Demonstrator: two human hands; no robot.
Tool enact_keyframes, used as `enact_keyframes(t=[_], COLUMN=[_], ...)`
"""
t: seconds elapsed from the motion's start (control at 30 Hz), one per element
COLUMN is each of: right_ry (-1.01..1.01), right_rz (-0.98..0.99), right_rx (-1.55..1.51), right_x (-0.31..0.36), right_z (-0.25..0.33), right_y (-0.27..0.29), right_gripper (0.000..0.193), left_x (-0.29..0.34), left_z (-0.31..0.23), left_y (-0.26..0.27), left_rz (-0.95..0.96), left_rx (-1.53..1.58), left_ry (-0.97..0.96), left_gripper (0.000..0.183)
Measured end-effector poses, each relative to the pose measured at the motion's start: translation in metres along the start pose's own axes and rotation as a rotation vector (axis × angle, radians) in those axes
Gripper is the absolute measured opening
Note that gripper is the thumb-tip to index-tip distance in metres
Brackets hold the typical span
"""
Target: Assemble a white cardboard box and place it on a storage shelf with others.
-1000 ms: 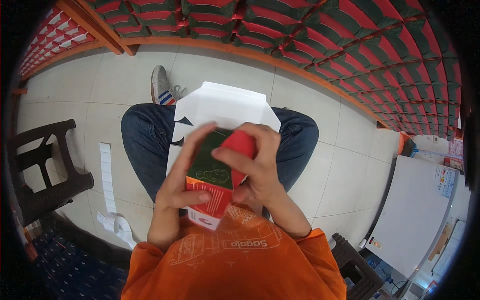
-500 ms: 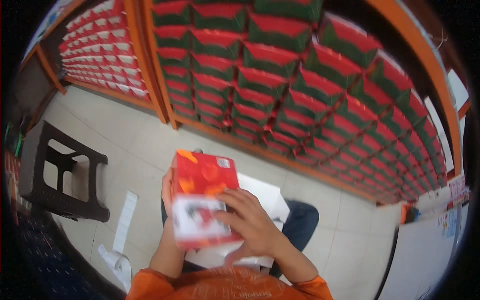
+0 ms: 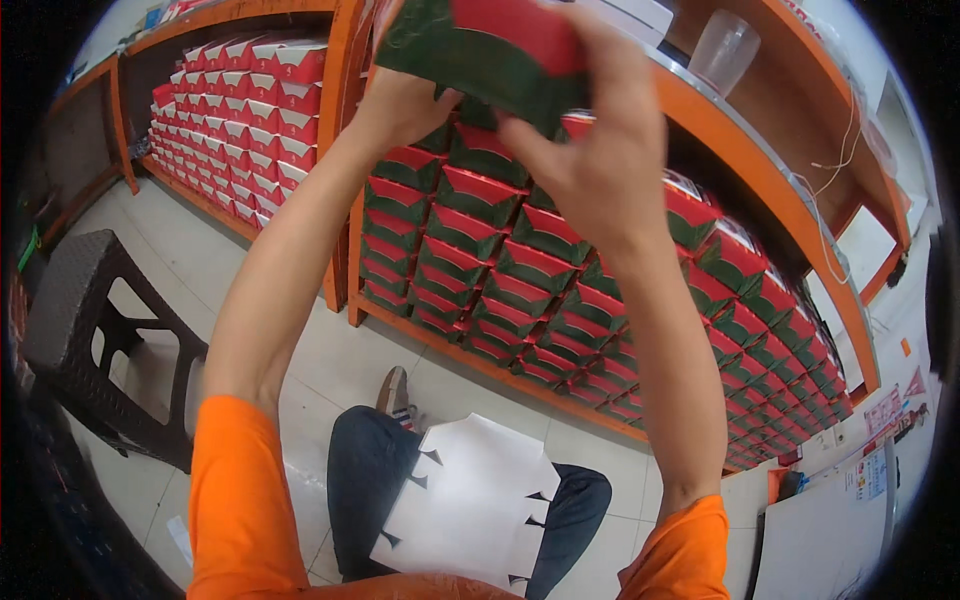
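A red and dark green carton is lifted at the top of the view, in front of the upper rows of the stack. My left hand reaches up to its lower left; its fingers go partly out of sight behind the carton. My right hand closes on the right side, thumb beneath the lower edge, slightly blurred. Across my lap lies a flat white die-cut cardboard sheet with slots along its sides.
Matching red and green cartons fill the orange-framed shelf ahead. Red and white cartons are stacked at the left. A dark plastic stool stands left. Up right, a clear plastic cup sits on the shelf top.
Both hands have risen from over my lap up to the carton stack, arms stretched forward, carrying a carton. The white sheet on my lap is now uncovered, and the view has shifted.
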State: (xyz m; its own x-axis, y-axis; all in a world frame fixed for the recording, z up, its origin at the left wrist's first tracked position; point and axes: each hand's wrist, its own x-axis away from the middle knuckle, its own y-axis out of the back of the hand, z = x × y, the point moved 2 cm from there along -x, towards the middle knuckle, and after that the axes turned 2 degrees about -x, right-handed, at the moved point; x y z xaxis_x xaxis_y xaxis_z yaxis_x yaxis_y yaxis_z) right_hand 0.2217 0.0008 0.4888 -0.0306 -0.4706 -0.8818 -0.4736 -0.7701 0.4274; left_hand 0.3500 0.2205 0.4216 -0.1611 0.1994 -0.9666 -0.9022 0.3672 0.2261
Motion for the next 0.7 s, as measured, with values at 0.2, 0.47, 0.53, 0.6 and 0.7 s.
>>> enact_keyframes(t=[0.2, 0.47, 0.53, 0.6, 0.7], right_ry=[-0.026, -0.069, -0.141, -0.138, -0.18], right_rz=[0.131, 0.198, 0.202, 0.196, 0.212], right_rx=[0.269, 0.343, 0.245, 0.248, 0.26], right_x=[-0.022, -0.042, -0.047, -0.049, -0.051], right_z=[-0.021, -0.069, -0.076, -0.08, -0.084], right_y=[-0.062, -0.134, -0.146, -0.152, -0.153], right_gripper=[0.069, 0.062, 0.052, 0.051, 0.048], left_x=[0.031, 0.037, 0.038, 0.038, 0.038], left_z=[0.007, -0.004, -0.009, -0.01, -0.005], left_y=[-0.018, -0.006, 0.0, 0.004, 0.004], left_rz=[0.008, 0.131, 0.104, 0.042, 0.026], left_rx=[-0.082, -0.022, -0.045, -0.126, -0.079], left_ry=[0.048, 0.281, 0.328, 0.285, 0.241], left_gripper=[0.051, 0.051, 0.05, 0.05, 0.049])
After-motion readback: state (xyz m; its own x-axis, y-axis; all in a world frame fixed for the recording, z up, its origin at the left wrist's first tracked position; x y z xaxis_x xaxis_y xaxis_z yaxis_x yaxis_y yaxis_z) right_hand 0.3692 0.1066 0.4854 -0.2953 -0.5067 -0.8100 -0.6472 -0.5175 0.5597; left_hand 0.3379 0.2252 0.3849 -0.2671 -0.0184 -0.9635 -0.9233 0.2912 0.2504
